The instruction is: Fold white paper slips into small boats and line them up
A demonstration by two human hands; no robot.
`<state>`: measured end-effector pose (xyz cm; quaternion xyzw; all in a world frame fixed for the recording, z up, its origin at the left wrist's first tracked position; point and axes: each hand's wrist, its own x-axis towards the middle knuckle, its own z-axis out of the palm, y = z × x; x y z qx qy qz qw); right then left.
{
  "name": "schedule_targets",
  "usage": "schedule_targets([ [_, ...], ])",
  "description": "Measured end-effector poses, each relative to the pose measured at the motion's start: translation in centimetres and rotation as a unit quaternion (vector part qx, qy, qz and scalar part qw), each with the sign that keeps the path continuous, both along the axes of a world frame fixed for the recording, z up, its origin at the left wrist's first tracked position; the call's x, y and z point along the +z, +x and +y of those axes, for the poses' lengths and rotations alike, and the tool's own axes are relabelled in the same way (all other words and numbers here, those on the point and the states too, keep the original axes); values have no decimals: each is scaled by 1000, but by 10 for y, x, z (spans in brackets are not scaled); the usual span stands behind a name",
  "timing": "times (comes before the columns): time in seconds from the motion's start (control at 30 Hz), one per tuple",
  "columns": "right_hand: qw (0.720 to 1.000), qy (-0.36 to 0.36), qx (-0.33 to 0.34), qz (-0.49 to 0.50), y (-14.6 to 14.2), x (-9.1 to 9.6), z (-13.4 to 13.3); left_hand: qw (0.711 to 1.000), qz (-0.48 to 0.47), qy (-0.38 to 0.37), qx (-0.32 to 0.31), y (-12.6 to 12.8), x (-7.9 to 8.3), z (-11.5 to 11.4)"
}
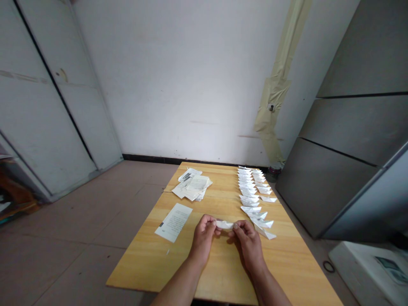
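Note:
Between my two hands is a small folded piece of paper (pixel 225 225), held just above the wooden table (pixel 219 272). My left hand (pixel 204 233) pinches its left end with thumb and fingers. At the other end, my right hand (pixel 247 240) grips it the same way. Folded paper boats (pixel 247 187) stand in two rows along the table's right side, the nearest ones (pixel 266 231) lying close beside my right hand. To the left of my hands lies a flat printed sheet (pixel 174 222). Farther back is a loose pile of printed sheets (pixel 193 185).
A white wall (pixel 178 85) rises behind the table, with taped covering (pixel 270 97) on it. A grey refrigerator-like cabinet (pixel 344 127) stands at right, and a white box (pixel 372 272) sits on the floor below it. Pale cupboard doors (pixel 63 106) are on the left.

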<state>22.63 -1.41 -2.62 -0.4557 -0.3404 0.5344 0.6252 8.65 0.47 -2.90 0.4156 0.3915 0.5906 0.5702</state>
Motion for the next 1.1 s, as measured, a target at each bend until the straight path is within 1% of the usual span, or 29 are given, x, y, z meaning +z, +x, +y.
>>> schedule_targets([
  [0.1, 1000, -4, 3, 15, -1, 4, -1, 999, -44, -1, -18, -1, -6, 2],
  [0.23, 1000, -7, -3, 20, -2, 6, -1, 998, -52, 5, -24, -2, -9, 4],
  [0.33, 1000, 2, -12, 2, -3, 3, 0, 999, -39, 4, -19, -1, -4, 3],
  [0.43, 999, 24, -21, -23, -4, -1, 1, 999, -41, -17, -15, 0, 4, 1],
  [0.53, 997, 36, -20, -60, -5, -3, 0, 998, -51, -39, -28, 0, 11, -2],
  [0.63, 994, 42, -10, -97, -6, -4, -2, 997, -39, -50, -36, -2, 14, -4],
  [0.7, 993, 47, -2, -105, -6, -3, -4, 997, -31, -54, -35, -4, 13, -4],
  [0.83, 996, 54, 11, -73, -8, 2, -7, 996, -48, -60, -35, -4, 6, -1],
  [0.97, 998, 55, 8, -42, -8, 8, -7, 996, -62, -53, -22, -3, -1, 2],
  [1.1, 999, 29, 39, 1, -7, 12, -7, 998, -56, -33, -9, -3, -1, 2],
])
